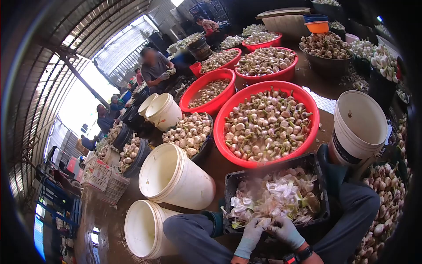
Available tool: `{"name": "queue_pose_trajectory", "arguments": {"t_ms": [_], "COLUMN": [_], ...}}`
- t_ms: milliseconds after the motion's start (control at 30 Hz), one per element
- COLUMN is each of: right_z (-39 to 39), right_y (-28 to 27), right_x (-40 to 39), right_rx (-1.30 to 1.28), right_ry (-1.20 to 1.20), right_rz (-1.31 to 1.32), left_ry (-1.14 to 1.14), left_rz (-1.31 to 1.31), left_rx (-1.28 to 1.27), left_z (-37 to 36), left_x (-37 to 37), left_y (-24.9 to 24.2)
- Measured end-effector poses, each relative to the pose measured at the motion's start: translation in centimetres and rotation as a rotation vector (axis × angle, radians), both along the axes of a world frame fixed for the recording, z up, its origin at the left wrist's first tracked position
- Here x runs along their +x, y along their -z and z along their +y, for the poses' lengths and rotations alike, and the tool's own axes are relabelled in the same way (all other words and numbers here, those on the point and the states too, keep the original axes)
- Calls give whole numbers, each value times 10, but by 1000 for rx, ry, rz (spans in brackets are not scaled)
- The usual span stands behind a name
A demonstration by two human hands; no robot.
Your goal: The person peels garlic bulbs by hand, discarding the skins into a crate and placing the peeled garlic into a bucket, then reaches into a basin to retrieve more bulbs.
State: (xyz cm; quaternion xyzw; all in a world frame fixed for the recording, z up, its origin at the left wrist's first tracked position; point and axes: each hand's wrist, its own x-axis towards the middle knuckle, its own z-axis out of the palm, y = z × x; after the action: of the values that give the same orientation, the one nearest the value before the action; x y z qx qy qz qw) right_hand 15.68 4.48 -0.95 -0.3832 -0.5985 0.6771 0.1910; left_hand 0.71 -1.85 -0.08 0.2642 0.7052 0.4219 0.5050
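My left hand (252,236), in a pale work glove, is closed on what looks like a garlic bulb (264,222), mostly covered by the fingers. Close beside it is my right hand (286,232), also gloved, with its fingers curled in toward the bulb; whatever it grips is hidden. Both hands are at the near edge of a black plastic crate (324,193) that sits between my legs. Papery garlic skins (274,196) heap up inside the crate.
Beyond the crate stands a red tub (311,99) of garlic bulbs. White buckets (195,187) are on the left, with another white bucket (358,125) by my right knee. Loose garlic (380,207) is piled at right. A co-worker (154,68) sits further back.
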Motion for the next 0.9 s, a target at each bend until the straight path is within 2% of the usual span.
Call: {"name": "queue_pose_trajectory", "arguments": {"t_ms": [33,67,100,133,167,233,267,300,367,400,500,567,633,700,767,833,867,900], "right_z": [1,3,3,6,8,10,11,12,11,11,15,17,15,25,31,31,39,35], "right_y": [6,23,15,-3,-16,-24,-26,-27,-15,3,9,-11,30,-14,-16,-12,-3,11], "right_x": [1,3,5,5,4,2,2,1,0,-4,-13,-14,-23,-18,-11,0,3,0], "right_rx": [-289,-312,-320,-483,-645,-668,-549,-436,-439,-444,-397,-391,16,179,168,178,427,510], "right_ry": [3,-5,13,84,161,217,175,130,145,168,215,138,301,640,680,452,215,180], "right_rz": [122,248,246,365,485,464,431,395,344,326,290,41,169,167,250,160,-296,-560], "left_ry": [11,11,12,-14,3,-66,-20,-14,-76,-149,-207,-250,-339,-220,-247,-220,-268,-267], "left_rz": [-6,-101,-196,-299,-309,-311,-197,-202,-302,-447,-406,-556,-717,-1076,-1045,-978,-891,-888], "left_rx": [-10,36,80,138,122,215,221,210,126,195,263,278,311,405,363,401,405,395], "left_z": [0,0,1,1,0,2,3,4,2,4,7,6,3,-6,-7,-6,-3,-1], "left_x": [-1,-2,-2,-1,-2,-1,-1,-3,-4,-3,-2,-9,-12,-25,-24,-21,-15,-6], "left_y": [-7,-14,-19,-24,-23,-22,-23,-21,-15,-14,-2,3,6,16,4,0,-7,-15]}}
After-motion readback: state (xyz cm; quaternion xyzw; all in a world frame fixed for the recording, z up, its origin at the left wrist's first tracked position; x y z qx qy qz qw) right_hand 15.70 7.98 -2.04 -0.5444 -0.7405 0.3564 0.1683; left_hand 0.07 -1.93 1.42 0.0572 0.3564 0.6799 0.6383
